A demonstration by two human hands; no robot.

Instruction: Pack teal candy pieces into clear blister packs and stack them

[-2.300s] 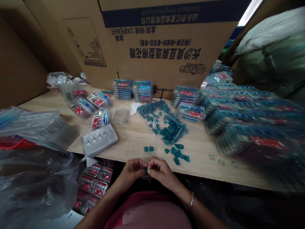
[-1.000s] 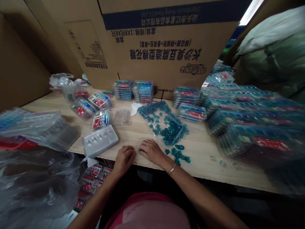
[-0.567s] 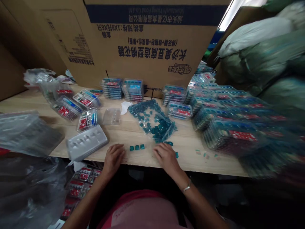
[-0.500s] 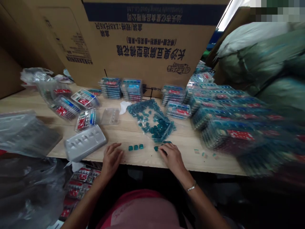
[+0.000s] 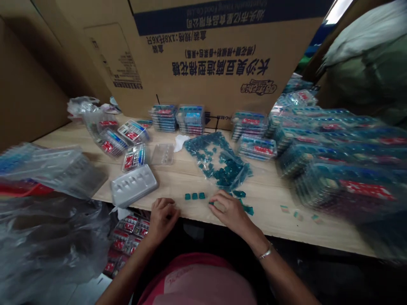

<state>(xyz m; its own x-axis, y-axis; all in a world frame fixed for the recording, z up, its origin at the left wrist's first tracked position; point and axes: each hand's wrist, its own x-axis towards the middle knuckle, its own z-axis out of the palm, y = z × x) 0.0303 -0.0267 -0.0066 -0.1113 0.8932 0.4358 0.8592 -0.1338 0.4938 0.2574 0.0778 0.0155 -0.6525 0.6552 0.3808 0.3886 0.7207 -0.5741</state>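
Three small green blocks sit in a row on the table, between the hands. The right hand pinches another green piece just beside the row. The left hand is curled by the table's edge; I cannot tell if it holds anything. Behind lies a bag of green bits.

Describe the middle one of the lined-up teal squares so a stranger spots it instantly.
Start at the cardboard box with upside-down print, then come nearer, past the clear bag of teal pieces. Between the left hand and right hand lies a row of three teal squares; the middle square alone has a neighbour on each side.
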